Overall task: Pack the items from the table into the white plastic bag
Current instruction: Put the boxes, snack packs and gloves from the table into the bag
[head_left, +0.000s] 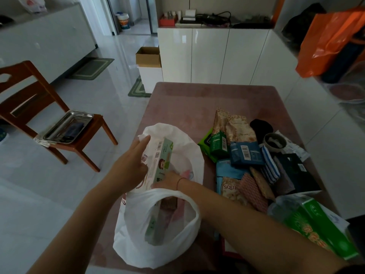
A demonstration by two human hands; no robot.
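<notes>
Box (pixel 161 161) in white plastic bag (pixel 138 240), left hand (pixel 130 167) straight-fingered against its side, right hand (pixel 168 179) clasped round its lower end

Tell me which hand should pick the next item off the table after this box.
Right hand, probably: the pile of packets lies on its side of the table, while the left hand is across the white plastic bag, flat against the green box.

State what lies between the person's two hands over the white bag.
A pale green box, standing on end and partly down in the white bag, lies between the left hand and the right hand. The head view shows this.
</notes>
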